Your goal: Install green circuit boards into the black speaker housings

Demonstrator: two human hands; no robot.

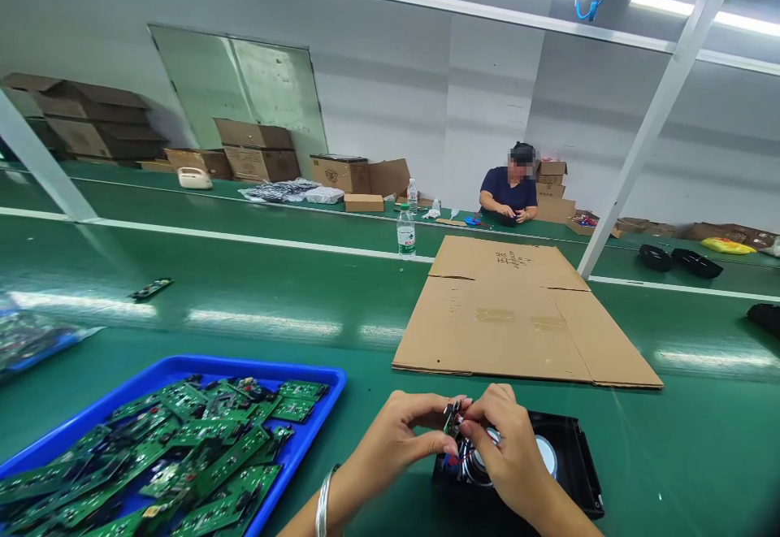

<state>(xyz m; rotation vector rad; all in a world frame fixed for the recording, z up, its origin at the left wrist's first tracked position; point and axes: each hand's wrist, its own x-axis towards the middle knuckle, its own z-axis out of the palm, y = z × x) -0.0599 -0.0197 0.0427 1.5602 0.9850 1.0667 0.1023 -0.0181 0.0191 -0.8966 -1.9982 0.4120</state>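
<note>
My left hand [405, 435] is closed on a small green circuit board [452, 420], held up between thumb and fingers. My right hand [509, 448] pinches at the board's right side, where a small white connector and thin wires show; exactly what its fingertips grip is hard to make out. Below both hands lies an open black speaker housing [578, 460] with round white-faced parts inside, partly hidden by my right hand. Red and black wires run between the housing and the board. A blue tray [334, 376] heaped with green circuit boards [228, 456] is at the left.
A flattened cardboard sheet [517, 342] lies beyond the housing. Past it stands a water bottle [406, 235]. One loose board [152, 288] and a bag of parts [33, 338] are at the left. Across the line sits a person [510, 192]. Slanted white posts [661, 119] frame the bench.
</note>
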